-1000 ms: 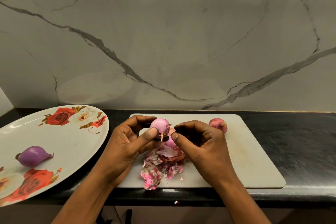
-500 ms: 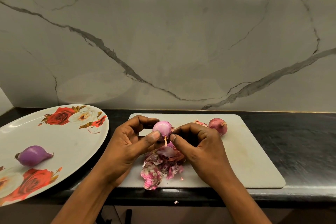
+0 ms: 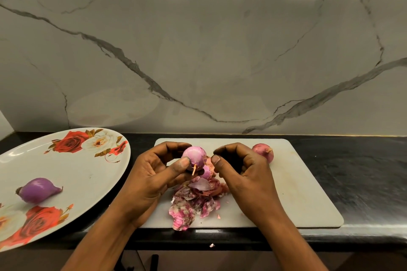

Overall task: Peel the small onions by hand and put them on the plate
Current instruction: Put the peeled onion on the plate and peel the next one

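Head view puts you mid-peel — left hand (image 3: pixel 152 176) grips the onion (image 3: pixel 193 155), right hand (image 3: pixel 246 176) curls beside it, whether pinching skin I cannot tell — so strip what skin remains, then reach for the plate (image 3: pixel 88 171).

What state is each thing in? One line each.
held onion, partly peeled, gripped by left hand
right hand, pinching its loose skin
plate onion, peeled, lying on plate
board onion, unpeeled, on cutting board
peelings, heaped on cutting board
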### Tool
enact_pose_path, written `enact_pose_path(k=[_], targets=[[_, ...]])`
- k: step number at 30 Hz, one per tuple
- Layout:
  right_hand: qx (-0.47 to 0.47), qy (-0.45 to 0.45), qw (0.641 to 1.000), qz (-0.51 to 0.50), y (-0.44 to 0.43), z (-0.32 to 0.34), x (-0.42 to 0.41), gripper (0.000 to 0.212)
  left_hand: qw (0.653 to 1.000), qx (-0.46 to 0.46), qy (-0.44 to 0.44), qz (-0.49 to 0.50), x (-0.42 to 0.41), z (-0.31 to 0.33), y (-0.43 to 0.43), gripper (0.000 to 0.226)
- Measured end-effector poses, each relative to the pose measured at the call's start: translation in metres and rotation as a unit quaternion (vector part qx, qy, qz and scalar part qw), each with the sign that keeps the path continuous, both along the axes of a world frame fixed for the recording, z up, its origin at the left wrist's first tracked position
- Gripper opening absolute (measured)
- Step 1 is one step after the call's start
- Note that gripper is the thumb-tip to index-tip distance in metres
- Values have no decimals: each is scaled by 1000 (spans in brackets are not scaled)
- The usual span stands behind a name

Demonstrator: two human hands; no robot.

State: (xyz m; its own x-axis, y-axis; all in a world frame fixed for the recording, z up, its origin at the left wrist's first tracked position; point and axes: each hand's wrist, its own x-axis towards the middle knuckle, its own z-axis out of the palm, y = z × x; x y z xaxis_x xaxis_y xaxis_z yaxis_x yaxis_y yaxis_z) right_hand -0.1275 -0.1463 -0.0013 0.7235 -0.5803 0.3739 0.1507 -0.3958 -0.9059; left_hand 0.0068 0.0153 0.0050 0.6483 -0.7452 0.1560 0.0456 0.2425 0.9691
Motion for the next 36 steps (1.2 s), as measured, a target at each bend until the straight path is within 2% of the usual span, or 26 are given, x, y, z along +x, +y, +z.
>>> enact_pose_path(k=[5, 11, 19, 26, 29, 31, 33, 35, 36], targets=[[-22, -12, 999, 44, 3, 2, -2, 38, 1000, -4, -12, -2, -1, 1, -1, 41], [-28, -37, 999, 23, -2, -2, -1, 25, 1000, -1, -18, 2, -2, 0, -1, 41], [-45, -7, 998, 36, -1, -4, 1, 17, 1000, 1, -18, -3, -1, 0, 0, 41], [-22, -1, 999, 41, -2, -5, 3, 12, 1000, 4, -17, -8, -2, 1, 1, 41], [15, 0, 999, 44, -1, -3, 2, 11, 1000, 5, -19, -7, -2, 2, 1, 42], [54, -15, 997, 56, 0, 0, 0, 13, 1000, 6, -20, -6, -2, 2, 1, 42], [76, -28, 994, 73, 2, 3, -1, 24, 1000, 7, -24, -4, -2, 2, 1, 41], [53, -24, 996, 72, 3, 4, -2, 36, 1000, 9, -25, -1, -2, 2, 1, 41], [35, -21, 997, 66, 3, 4, -2, 35, 1000, 11, -26, -1, -2, 2, 1, 40]])
